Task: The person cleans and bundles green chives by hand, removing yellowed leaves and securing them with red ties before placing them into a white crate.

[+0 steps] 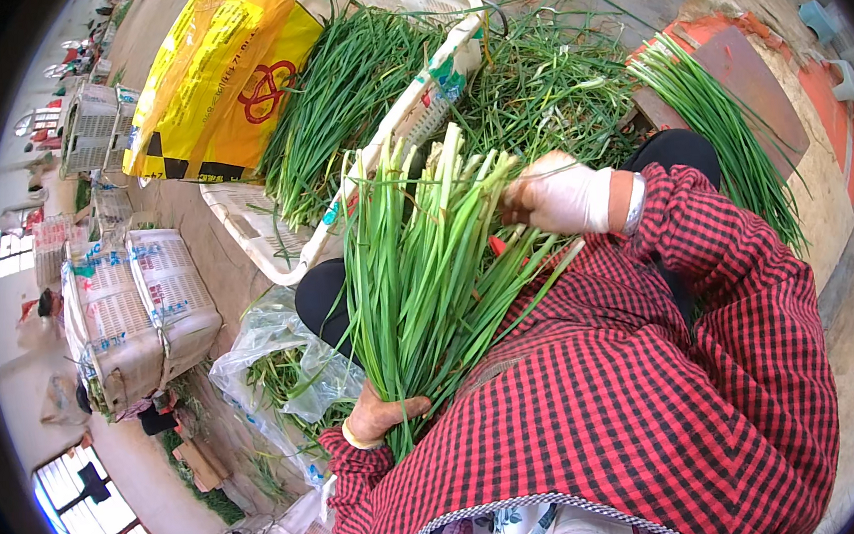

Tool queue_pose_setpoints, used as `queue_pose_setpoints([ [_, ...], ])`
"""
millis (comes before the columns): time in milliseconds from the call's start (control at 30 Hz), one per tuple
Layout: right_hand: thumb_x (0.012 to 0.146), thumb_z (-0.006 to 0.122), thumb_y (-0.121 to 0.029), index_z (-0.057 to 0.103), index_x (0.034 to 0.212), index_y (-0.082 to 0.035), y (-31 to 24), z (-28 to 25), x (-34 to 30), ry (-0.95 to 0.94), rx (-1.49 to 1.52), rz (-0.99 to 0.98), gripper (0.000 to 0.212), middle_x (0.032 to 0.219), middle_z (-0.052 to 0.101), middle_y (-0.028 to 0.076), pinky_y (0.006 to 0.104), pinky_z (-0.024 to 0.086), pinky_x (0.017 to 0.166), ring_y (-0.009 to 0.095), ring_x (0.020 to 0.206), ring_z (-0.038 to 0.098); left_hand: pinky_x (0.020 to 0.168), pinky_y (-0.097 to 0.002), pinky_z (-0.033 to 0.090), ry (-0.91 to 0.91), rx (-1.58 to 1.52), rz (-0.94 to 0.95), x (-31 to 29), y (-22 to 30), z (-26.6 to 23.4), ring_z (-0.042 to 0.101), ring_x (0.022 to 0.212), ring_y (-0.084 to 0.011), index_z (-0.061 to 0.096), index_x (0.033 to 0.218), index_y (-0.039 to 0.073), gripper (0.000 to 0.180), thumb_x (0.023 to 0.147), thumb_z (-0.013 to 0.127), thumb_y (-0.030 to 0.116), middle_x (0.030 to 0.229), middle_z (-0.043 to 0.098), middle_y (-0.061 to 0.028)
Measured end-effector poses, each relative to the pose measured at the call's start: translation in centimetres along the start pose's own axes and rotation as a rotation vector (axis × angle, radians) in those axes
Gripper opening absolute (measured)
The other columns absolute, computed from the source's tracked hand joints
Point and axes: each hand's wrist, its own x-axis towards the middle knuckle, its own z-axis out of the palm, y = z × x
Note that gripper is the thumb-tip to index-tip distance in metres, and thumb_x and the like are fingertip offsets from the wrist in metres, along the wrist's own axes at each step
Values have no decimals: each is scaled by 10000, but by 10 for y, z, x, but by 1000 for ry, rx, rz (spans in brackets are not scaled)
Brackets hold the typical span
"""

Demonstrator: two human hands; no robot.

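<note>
A large bunch of garlic chives [414, 288] lies slantwise across my lap, its pale cut ends up and its green leaves running down. My left hand [383, 414] is closed round the leafy lower part, thumb across the front. Beside the pale ends is my right hand [557, 196], in a white glove with bare fingertips showing. Its fingers are curled in against the stems at the bunch's right side; what lies between them is hidden. Some stems splay out to the right below this hand.
Ahead stands a white plastic basket [405, 118] full of chives, with a yellow bag [222, 82] on its left. Loose leaves [554, 96] are heaped right of it. Another chive bundle [711, 109] rests on a brown board [754, 91]. A clear plastic bag [273, 349] and stacked crates [140, 315] are left.
</note>
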Motion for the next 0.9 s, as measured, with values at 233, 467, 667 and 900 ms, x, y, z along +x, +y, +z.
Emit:
queue_pose_setpoints([
  [233, 902, 625, -351, 694, 1154, -150, 114, -52, -20, 315, -185, 739, 330, 1028, 713, 155, 433, 531, 892, 324, 988, 683, 972, -375, 474, 34, 53, -3, 2, 0, -2, 618, 1088, -227, 526, 1352, 19, 738, 654, 756, -45, 1231, 647, -90],
  [467, 904, 721, -365, 730, 1067, -56, -16, -70, -2, 316, 346, 9, 350, 1050, 668, 104, 375, 479, 951, 239, 1041, 618, 980, -378, 479, 18, 50, 1, 8, -1, 1, 631, 1082, -233, 545, 1330, 4, 666, 693, 731, -52, 1221, 661, -109],
  [667, 904, 696, -363, 724, 1075, -41, -13, -48, 20, 313, 364, -93, 366, 940, 716, 174, 375, 540, 843, 314, 887, 690, 993, -382, 479, 3, 92, 27, 7, -4, 3, 634, 1083, -222, 571, 1306, 10, 616, 719, 744, -61, 1212, 667, -97],
  [900, 936, 692, -263, 642, 1225, -11, 101, -54, -33, 849, -383, 537, 386, 1068, 713, 101, 293, 529, 842, 145, 934, 656, 874, -346, 527, 64, 0, -3, 6, -3, 6, 659, 977, -206, 592, 1265, 5, 569, 716, 723, -66, 1149, 686, -93],
])
